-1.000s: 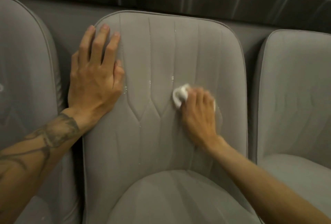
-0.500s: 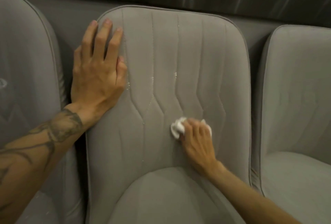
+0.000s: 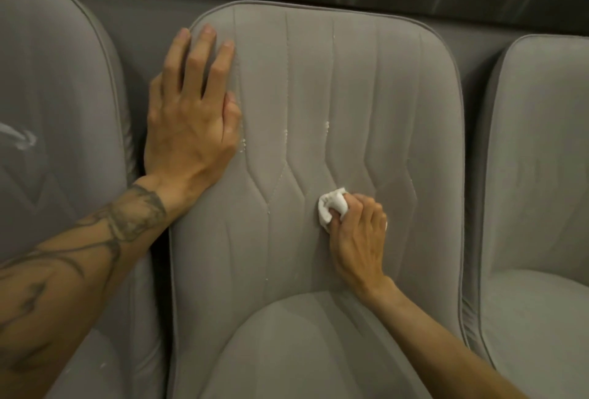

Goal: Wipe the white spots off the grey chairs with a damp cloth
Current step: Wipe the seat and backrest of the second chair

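The right hand (image 3: 357, 239) grasps a wadded white cloth (image 3: 331, 207) and presses it against the lower centre of the middle chair's backrest (image 3: 398, 95), just above the seat. The left hand (image 3: 191, 121) lies flat with fingers straight on the backrest's upper left edge, holding nothing. White spots (image 3: 326, 126) sit on the seams above the cloth. The left chair (image 3: 63, 79) bears a white smear (image 3: 22, 138).

Assessment: the cloth is light, soft and limp. Bunched at the fingertips, it should work into the seams.

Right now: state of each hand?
Left hand: open, flat on the middle chair backrest.
Right hand: grips the white cloth.
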Motion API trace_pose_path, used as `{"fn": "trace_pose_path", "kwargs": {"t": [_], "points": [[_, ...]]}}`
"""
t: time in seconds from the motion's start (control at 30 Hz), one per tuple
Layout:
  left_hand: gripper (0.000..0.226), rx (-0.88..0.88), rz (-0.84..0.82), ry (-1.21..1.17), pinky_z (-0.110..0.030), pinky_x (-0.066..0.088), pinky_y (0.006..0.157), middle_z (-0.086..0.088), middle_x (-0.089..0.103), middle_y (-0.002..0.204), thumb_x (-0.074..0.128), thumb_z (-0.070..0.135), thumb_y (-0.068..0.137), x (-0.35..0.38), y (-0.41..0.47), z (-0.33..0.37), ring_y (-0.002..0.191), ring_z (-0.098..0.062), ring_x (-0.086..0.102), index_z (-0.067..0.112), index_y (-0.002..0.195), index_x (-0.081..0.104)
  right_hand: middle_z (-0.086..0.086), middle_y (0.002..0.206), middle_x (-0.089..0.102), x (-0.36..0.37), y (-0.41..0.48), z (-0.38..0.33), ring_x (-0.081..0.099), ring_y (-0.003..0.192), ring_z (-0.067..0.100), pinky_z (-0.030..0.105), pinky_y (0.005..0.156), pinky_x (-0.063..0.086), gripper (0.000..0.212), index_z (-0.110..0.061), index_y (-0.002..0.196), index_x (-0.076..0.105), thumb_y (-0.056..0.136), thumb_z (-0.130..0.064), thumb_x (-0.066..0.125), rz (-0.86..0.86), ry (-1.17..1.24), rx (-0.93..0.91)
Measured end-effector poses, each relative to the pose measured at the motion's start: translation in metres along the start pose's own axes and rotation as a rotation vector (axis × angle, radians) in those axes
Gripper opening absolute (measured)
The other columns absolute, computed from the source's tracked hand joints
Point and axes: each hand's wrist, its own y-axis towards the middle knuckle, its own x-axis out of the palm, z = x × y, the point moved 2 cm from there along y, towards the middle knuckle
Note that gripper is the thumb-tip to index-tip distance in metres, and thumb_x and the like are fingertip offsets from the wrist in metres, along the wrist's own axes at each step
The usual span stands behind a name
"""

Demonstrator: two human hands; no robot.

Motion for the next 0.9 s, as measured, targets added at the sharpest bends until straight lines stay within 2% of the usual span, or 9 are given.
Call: {"fn": "trace_pose_path", "kwargs": {"t": [0.17, 0.27, 0.37, 0.43, 0.5, 0.6, 0.7, 0.8, 0.9], "points": [[0.059, 0.004, -0.001, -0.009, -0.052, 0.036, 0.113, -0.010, 0.029, 0.168, 0.040, 0.024, 0.103, 0.000, -0.001, 0.001, 0.157, -0.032, 0.023, 0.016, 0.161, 0.030, 0.012, 0.121, 0.051, 0.012, -0.033, -0.001, 0.051, 0.103, 0.034, 0.044, 0.092, 0.040, 0.035, -0.009, 0.127, 0.046, 0.095, -0.025, 0.049, 0.027, 0.009, 0.064], [0.059, 0.001, -0.024, -0.055, -0.051, 0.032, 0.118, -0.011, 0.028, 0.169, 0.040, 0.023, 0.103, -0.005, 0.000, 0.001, 0.158, -0.032, 0.021, 0.015, 0.161, 0.031, 0.016, 0.116, 0.056, 0.008, -0.063, -0.012, 0.055, 0.097, 0.037, 0.042, 0.087, 0.040, 0.033, -0.011, 0.126, 0.046, 0.095, -0.024, 0.048, -0.028, 0.005, 0.056], [0.060, -0.019, -0.044, -0.100, -0.049, 0.026, 0.123, -0.010, 0.024, 0.170, 0.040, 0.021, 0.103, -0.007, -0.007, -0.001, 0.159, -0.030, 0.018, 0.015, 0.162, 0.029, 0.017, 0.111, 0.056, 0.002, -0.007, -0.010, 0.051, 0.093, 0.034, 0.040, 0.083, 0.036, 0.031, -0.010, 0.123, 0.046, 0.095, -0.021, 0.047, 0.037, -0.011, 0.029], [0.062, -0.026, -0.049, -0.124, -0.047, 0.021, 0.125, -0.009, 0.021, 0.172, 0.041, 0.020, 0.102, -0.008, -0.018, -0.003, 0.160, -0.028, 0.015, 0.015, 0.163, 0.027, 0.016, 0.113, 0.055, 0.000, 0.040, -0.007, 0.048, 0.096, 0.032, 0.039, 0.084, 0.035, 0.030, -0.009, 0.124, 0.047, 0.096, -0.020, 0.048, 0.122, -0.027, 0.091], [0.064, -0.032, -0.044, -0.139, -0.047, 0.020, 0.126, -0.008, 0.019, 0.172, 0.040, 0.019, 0.102, -0.010, -0.032, -0.005, 0.160, -0.027, 0.014, 0.016, 0.163, 0.024, 0.014, 0.117, 0.055, 0.001, 0.045, -0.007, 0.048, 0.100, 0.032, 0.039, 0.087, 0.036, 0.031, -0.007, 0.125, 0.048, 0.099, -0.023, 0.045, 0.176, -0.029, 0.127], [0.065, -0.067, -0.057, -0.176, -0.056, 0.025, 0.124, -0.010, 0.017, 0.172, 0.040, 0.017, 0.101, -0.016, -0.065, -0.004, 0.158, -0.031, 0.021, 0.014, 0.164, 0.023, 0.016, 0.118, 0.056, 0.007, -0.031, -0.010, 0.053, 0.099, 0.035, 0.042, 0.088, 0.039, 0.031, -0.009, 0.127, 0.049, 0.102, -0.025, 0.042, 0.038, -0.028, 0.027], [0.064, -0.090, -0.065, -0.176, -0.059, 0.032, 0.119, -0.016, 0.020, 0.171, 0.041, 0.016, 0.100, -0.019, -0.095, 0.003, 0.154, -0.037, 0.030, 0.007, 0.162, 0.026, 0.014, 0.112, 0.059, 0.003, -0.067, -0.007, 0.059, 0.093, 0.038, 0.042, 0.083, 0.041, 0.031, -0.012, 0.125, 0.052, 0.097, -0.025, 0.057, -0.105, -0.047, -0.068], [0.063, -0.093, -0.054, -0.166, -0.054, 0.033, 0.121, -0.017, 0.021, 0.171, 0.040, 0.016, 0.101, -0.017, -0.103, 0.005, 0.153, -0.037, 0.032, 0.006, 0.162, 0.027, 0.015, 0.110, 0.052, 0.000, 0.014, -0.006, 0.051, 0.093, 0.035, 0.041, 0.082, 0.036, 0.029, -0.008, 0.122, 0.051, 0.095, -0.019, 0.054, 0.052, -0.048, -0.043], [0.063, -0.087, -0.045, -0.176, -0.050, 0.032, 0.123, -0.015, 0.020, 0.171, 0.041, 0.014, 0.101, -0.016, -0.102, 0.003, 0.154, -0.035, 0.031, 0.007, 0.162, 0.027, 0.011, 0.113, 0.047, -0.007, 0.082, -0.012, 0.044, 0.095, 0.031, 0.040, 0.084, 0.033, 0.029, -0.008, 0.121, 0.047, 0.094, -0.017, 0.052, 0.270, -0.046, 0.112]]}}
